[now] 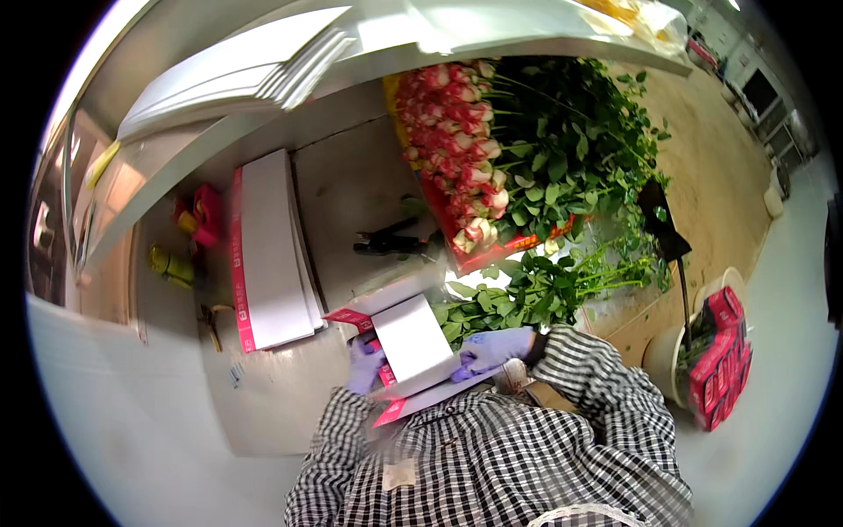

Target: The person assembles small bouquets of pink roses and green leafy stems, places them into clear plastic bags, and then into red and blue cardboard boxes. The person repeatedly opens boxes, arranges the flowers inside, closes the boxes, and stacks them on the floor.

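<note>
My left hand [365, 363], in a lilac glove, grips the left side of a folded cardboard sheet [416, 342], white with a pink printed edge. My right hand [494, 350], gloved the same way, holds the right side of that sheet. The cardboard stands close against my checked apron front, with its flaps bent up around what looks like a bundle; the stems and leaves [527, 290] of roses lie just beyond its right side. Whether flowers are inside the fold is hidden.
Flat cardboard sheets [273, 250] lie to the left, near a pink tape dispenser [207, 214]. Black pruning shears [392, 240] rest ahead. Pink-and-white roses [454, 132] lie further back, under a shelf holding more sheets [217, 79]. A bucket [665, 362] with wrapped bundles stands right.
</note>
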